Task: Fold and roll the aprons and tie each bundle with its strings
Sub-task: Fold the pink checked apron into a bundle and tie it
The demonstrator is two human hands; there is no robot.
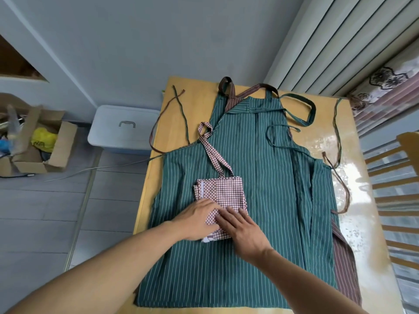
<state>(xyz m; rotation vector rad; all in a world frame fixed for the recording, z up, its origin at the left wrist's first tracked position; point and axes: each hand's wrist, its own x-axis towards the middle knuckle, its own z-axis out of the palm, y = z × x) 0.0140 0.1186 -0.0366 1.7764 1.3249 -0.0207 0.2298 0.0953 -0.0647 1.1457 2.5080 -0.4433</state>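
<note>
Presently: the checked apron (223,192), red and white, lies folded to a small square packet on top of a green striped apron (249,200) spread flat over the wooden table (353,168). Its neck strap (212,150) trails away from the packet across the green cloth, toward the far edge.

Left hand (197,219) rests on the near left corner of the packet, fingers fairly straight and pressing down, with a flap of checked cloth lying over its fingertips. Right hand (241,230) lies flat beside it on the near right part, fingers straight and together, palm down. Neither hand curls round anything (both press rather than grasp).

Step in hand, as I judge it: folding is done or nearly so and rolling is about to start from the near edge. Next move calls for both hands to turn that near edge over tightly and walk the roll toward the strap, keeping the layers square so the side edges do not splay; the strings must stay free to wrap the bundle.

A brown striped apron (345,261) shows under the green one along the right side, its straps at the far end. Both wait unfolded.

Writing: a yellow bag (44,140) in the cardboard box (56,152) on the floor bears dark print, too small to read. Nothing legible on the aprons or the plastic bin (123,129).
</note>
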